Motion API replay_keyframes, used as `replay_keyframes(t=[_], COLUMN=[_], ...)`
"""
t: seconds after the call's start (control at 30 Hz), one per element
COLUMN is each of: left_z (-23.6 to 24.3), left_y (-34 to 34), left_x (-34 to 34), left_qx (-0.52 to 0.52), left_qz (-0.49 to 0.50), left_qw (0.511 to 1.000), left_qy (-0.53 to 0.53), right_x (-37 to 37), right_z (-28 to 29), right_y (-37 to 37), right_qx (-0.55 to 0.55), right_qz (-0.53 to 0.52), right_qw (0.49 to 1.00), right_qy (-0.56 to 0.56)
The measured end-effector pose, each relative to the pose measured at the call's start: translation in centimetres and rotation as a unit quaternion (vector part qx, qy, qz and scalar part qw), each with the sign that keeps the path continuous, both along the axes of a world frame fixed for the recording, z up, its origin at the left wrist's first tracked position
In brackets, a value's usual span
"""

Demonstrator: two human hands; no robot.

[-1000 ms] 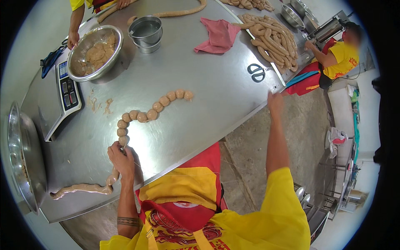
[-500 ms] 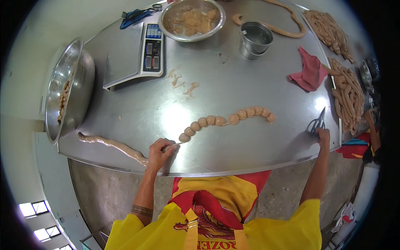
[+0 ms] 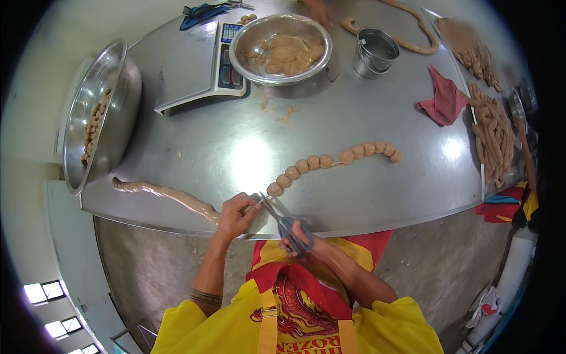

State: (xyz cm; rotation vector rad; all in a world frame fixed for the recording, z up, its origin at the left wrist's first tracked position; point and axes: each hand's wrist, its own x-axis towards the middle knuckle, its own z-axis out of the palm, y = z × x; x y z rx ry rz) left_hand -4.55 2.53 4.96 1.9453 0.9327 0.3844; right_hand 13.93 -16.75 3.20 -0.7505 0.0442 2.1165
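My left hand (image 3: 237,215) is closed around the casing at the near end of a sausage string. From under it an untied length of sausage (image 3: 171,196) runs off to the left along the table. My right hand (image 3: 299,241) holds grey-handled scissors (image 3: 285,224). Their blades point up and left, at the thin casing between my left fingers and the first ball. Whether the blades touch the casing, I cannot tell. A chain of round sausage balls (image 3: 302,166) curves away to the right, pinched into beads.
A large steel bowl (image 3: 131,112) with sausage balls leans at the left beside a scale (image 3: 194,71). Behind are a bowl (image 3: 242,68) of meat mix and a steel bucket (image 3: 368,66). A red cloth (image 3: 442,99) and sausage piles (image 3: 492,138) lie right. Another person's hand (image 3: 318,10) shows at the far edge.
My right hand has brought the scissors from the table's right side over to my left hand. The meat bowl has moved nearer, and another person's hand shows beside it.
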Motion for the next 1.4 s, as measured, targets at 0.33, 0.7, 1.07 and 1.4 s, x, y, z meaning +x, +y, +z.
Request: replay_keyframes(t=[0.33,0.7,1.07,1.4], left_z=[0.5,-3.0,29.1,14.5], left_y=[-0.9,-4.2,19.9,12.3], left_x=[1.1,22.3,-0.8,-7.8], left_qx=[0.130,0.124,0.141,0.203], left_qz=[-0.016,-0.117,0.006,0.064], left_qw=[0.986,0.978,0.968,0.959], left_qy=[0.107,0.124,-0.207,0.186], right_x=[20.3,45.1,28.1,7.3], right_z=[0.2,-9.0,-9.0,-3.9], right_y=[-10.1,-26.0,-9.7,11.0], right_qx=[-0.029,-0.080,-0.075,0.297], right_qz=[-0.436,-0.176,-0.226,-0.096], right_qw=[0.803,0.318,0.349,0.593], right_qy=[-0.405,-0.928,-0.906,-0.742])
